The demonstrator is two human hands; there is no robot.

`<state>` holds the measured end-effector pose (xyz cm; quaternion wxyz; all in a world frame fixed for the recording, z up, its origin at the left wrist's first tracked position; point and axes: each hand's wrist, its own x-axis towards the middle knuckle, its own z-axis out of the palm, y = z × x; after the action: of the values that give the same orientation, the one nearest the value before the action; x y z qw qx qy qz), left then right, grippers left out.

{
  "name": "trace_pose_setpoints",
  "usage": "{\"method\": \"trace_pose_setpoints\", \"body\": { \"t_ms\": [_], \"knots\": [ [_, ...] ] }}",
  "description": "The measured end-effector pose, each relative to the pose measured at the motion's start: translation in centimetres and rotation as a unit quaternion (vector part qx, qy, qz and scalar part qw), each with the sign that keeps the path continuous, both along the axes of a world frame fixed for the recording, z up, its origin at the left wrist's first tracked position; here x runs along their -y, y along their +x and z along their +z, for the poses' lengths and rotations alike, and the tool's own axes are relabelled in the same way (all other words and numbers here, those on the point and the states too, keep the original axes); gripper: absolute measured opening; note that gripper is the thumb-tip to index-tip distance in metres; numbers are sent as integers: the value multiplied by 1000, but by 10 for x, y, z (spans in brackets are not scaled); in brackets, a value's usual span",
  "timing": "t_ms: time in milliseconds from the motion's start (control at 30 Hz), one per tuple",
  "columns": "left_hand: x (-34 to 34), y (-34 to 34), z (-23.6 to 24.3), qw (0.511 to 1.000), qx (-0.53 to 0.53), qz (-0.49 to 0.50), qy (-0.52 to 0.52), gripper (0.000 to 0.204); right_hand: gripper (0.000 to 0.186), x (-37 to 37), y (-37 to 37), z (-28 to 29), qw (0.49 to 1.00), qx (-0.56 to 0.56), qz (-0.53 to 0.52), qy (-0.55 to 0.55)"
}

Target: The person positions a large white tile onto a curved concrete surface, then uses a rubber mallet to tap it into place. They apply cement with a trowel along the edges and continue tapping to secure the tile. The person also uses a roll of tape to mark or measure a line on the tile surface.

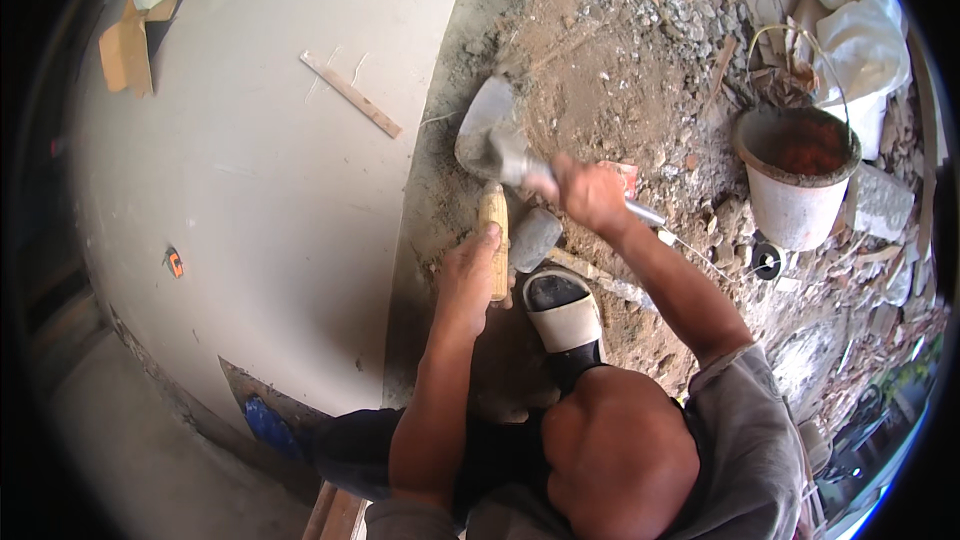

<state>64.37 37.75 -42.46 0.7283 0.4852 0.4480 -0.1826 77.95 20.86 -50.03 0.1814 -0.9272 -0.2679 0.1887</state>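
Note:
Wrapped round the pale wooden handle of a trowel (493,225), my left hand (465,280) is closed. The trowel's wide grey blade (483,125) points away from me, over the dirt beside the pale sheet. My right hand (590,192) is closed on a hammer (645,211) with a metal-coloured handle. The grey hammer head (510,155) is blurred and overlaps the trowel where blade and handle meet; I cannot tell whether they touch. A grey stone (537,238) lies just right of the trowel handle.
A large pale sheet (290,200) covers the left side, with a wooden strip (350,95) and a small orange object (175,262) on it. Rubble (600,70) spreads to the right. A dirty white bucket (795,200) with a wire handle stands there. My sandalled foot (563,315) is close by.

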Motion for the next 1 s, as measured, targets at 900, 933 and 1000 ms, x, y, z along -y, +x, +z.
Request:
{"method": "trace_pose_setpoints", "body": {
  "t_ms": [900,933,1000],
  "knots": [
    [-25,-51,-40,598,81,-425,675,52,77,18,23,25,988,-100,-98,-71],
    [-26,-51,-42,585,76,-428,685,52,77,15,23,26,982,-111,-118,-100],
    [-25,-54,-45,577,80,-443,681,53,80,17,19,33,978,-176,-13,-111]
  ]
}}
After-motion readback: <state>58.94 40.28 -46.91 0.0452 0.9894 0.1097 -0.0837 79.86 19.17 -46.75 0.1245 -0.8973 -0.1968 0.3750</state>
